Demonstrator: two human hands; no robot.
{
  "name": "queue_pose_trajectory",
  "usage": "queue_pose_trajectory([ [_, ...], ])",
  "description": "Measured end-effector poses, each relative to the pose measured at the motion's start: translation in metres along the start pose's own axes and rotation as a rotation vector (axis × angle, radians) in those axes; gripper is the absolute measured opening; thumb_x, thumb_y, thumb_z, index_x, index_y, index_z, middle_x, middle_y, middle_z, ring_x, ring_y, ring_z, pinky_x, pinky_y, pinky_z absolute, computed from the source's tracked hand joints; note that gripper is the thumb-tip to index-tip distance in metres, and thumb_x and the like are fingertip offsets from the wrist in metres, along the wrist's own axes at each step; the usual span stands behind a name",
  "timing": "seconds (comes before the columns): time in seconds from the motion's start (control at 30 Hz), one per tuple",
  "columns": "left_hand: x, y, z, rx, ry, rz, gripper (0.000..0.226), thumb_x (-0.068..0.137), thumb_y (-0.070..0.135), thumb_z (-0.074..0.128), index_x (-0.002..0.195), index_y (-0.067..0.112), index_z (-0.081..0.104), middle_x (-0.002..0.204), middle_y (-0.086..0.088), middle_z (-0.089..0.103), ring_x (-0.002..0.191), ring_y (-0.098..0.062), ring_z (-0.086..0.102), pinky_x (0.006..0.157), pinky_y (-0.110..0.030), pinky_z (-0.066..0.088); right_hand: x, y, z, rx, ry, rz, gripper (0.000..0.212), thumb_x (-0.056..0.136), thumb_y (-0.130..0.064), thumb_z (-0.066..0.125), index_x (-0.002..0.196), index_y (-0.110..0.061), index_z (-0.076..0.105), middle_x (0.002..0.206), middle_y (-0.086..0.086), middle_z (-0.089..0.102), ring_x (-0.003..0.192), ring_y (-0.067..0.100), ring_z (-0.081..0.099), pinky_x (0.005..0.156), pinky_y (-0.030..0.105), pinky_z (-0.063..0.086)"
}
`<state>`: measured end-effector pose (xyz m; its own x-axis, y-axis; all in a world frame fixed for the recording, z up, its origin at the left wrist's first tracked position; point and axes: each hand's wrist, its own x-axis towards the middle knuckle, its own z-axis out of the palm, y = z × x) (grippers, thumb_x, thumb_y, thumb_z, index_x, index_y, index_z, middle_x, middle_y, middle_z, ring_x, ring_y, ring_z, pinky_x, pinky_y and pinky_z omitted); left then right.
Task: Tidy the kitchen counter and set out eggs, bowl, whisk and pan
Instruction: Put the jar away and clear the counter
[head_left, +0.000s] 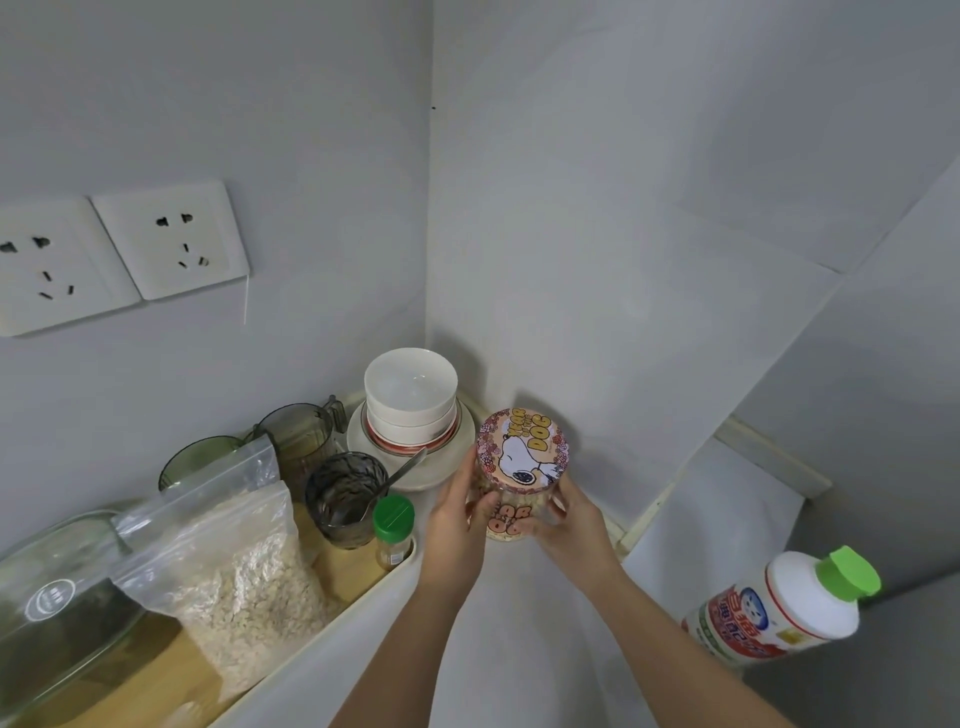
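Pink-lidded jar (522, 457) is grasped at both sides by the left grip (457, 519) and right grip (569, 525), just beside the stacked bowls (410, 395) in the tabletop (519, 623) corner. If swung leftward, the bowls could be struck and toppled.

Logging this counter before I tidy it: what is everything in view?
jar: one, pink dog lid, held
bowls: two, white, stacked on plates, corner
dark glass: one, smoky, holds spoon, in tray
spice bottle: one, green cap, tray's end
oats bag: one, clear, in tray
jug: one, clear, behind dark glass
green cup: one, behind bag
glass dish: one, clear, far left
white bottle: one, green cap, lower right
sockets: two, white, left wall
hands: two, left and right gripping jar
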<state>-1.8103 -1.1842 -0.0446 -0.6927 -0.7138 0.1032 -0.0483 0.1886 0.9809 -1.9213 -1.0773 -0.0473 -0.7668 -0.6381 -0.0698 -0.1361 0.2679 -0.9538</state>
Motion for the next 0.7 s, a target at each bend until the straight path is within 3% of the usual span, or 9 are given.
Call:
queue_pose_trajectory([
  [0.1,0.003,-0.001,0.001,0.024,0.023,0.017,0.059,0.093,0.007,0.056,0.142,0.033,0.036,0.131,0.019,0.050,0.119,0.018,0.042,0.096,-0.007,0.037,0.003,-0.002,0.002,-0.002,-0.009,-0.006,0.084,0.064,0.010,0.076,0.135,-0.025,0.048,0.115,-0.021,0.066,0.110,0.001,0.060,0.097,0.030,0.050],
  [0.3,0.007,-0.006,0.002,0.050,0.056,0.010,0.061,0.094,0.008,0.055,0.146,0.031,0.033,0.137,0.006,0.047,0.124,0.011,0.040,0.096,-0.003,0.032,0.010,-0.004,0.006,0.041,-0.028,-0.033,0.085,0.065,0.012,0.074,0.137,-0.024,0.047,0.122,-0.012,0.065,0.114,0.006,0.059,0.095,0.020,0.048],
  [0.4,0.007,-0.005,0.003,0.052,0.066,0.002,0.060,0.095,0.011,0.055,0.146,0.032,0.032,0.136,0.004,0.045,0.127,0.001,0.043,0.103,-0.014,0.036,0.013,-0.003,0.008,0.064,-0.039,-0.047,0.085,0.063,0.012,0.074,0.136,-0.023,0.048,0.123,-0.008,0.065,0.114,0.009,0.060,0.092,0.022,0.049],
  [0.53,0.007,-0.008,0.005,0.047,0.076,-0.003,0.062,0.094,0.010,0.055,0.147,0.032,0.032,0.135,0.003,0.047,0.127,-0.007,0.045,0.106,-0.030,0.040,0.013,-0.006,0.009,0.078,-0.029,-0.069,0.083,0.063,0.015,0.073,0.134,-0.019,0.050,0.124,-0.005,0.064,0.114,0.009,0.060,0.087,0.015,0.048],
  [0.63,-0.001,-0.002,0.006,0.067,0.054,-0.046,0.063,0.094,0.009,0.056,0.149,0.025,0.030,0.141,-0.001,0.046,0.128,-0.006,0.045,0.105,-0.021,0.037,0.009,-0.006,0.011,0.051,0.009,-0.070,0.082,0.064,0.012,0.073,0.133,-0.025,0.050,0.125,-0.009,0.063,0.115,0.005,0.057,0.090,0.014,0.046],
  [0.7,-0.016,0.002,0.005,0.132,0.033,-0.115,0.060,0.096,0.014,0.054,0.149,0.016,0.027,0.145,-0.006,0.042,0.131,-0.012,0.040,0.103,-0.016,0.031,-0.002,-0.002,0.014,0.012,0.055,-0.045,0.074,0.068,0.000,0.076,0.131,-0.031,0.051,0.126,-0.014,0.060,0.118,0.002,0.053,0.096,0.016,0.042],
])
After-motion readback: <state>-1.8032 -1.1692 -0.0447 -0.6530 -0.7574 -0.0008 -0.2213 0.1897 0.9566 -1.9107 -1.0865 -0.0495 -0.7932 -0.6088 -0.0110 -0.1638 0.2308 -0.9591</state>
